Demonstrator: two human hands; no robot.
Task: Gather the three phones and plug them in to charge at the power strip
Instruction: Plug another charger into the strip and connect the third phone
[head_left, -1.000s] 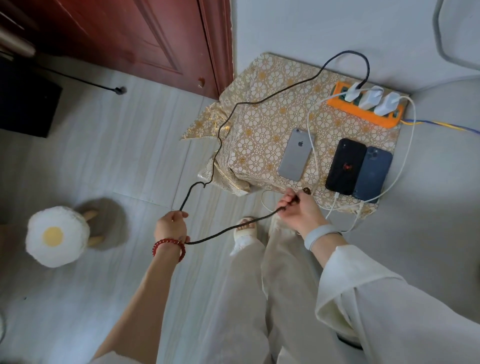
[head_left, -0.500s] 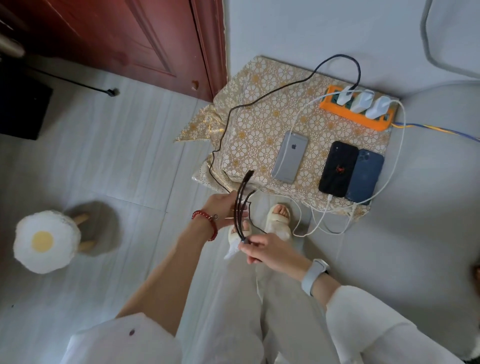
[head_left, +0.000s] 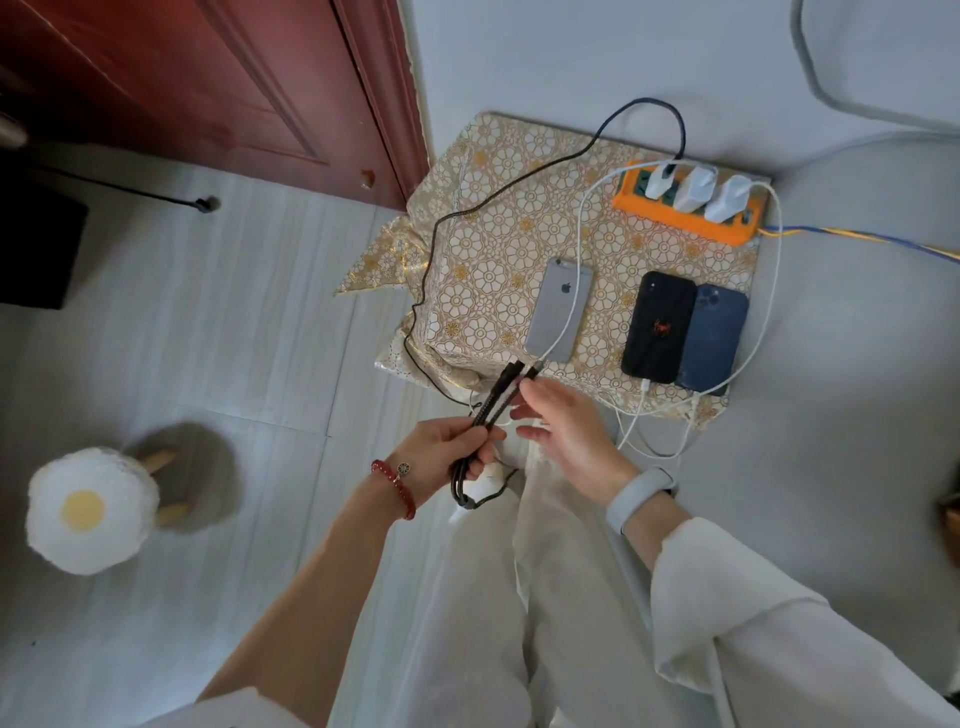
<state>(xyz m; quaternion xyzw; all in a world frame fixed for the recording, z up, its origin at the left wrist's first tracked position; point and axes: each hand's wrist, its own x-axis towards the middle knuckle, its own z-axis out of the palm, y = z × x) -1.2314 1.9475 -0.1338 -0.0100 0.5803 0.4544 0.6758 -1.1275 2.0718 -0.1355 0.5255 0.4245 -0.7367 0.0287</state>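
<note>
1. Nearest in, the left hand (head_left: 447, 454) is gripping a folded bundle of black cable (head_left: 491, 410), fingers curled round the doubled strands – likely keeping the slack tidy so only the plug end runs free.
2. The right hand (head_left: 566, 436) is hovering just beside the bundle with fingers straight and loose, holding nothing; half a second ago it was pinching the bottom of the loop, so it has let go and lifted toward the cable's tips.
3. Just past the fingertips, the silver phone (head_left: 560, 317) is lying face down near the table edge, a white cable (head_left: 576, 270) crossing it. Whether any plug is seated in it, I cannot tell.
4. Beside it, the black phone (head_left: 658, 327) and the blue phone (head_left: 711, 343) are touching side by side, white leads running to their near ends – they look connected.
5. Farthest off, the orange power strip (head_left: 680, 218) is carrying three white chargers, and the black cable is looping up to the leftmost one. All three phones are lying on the patterned cloth (head_left: 493, 208) exactly where they did a second ago.
</note>
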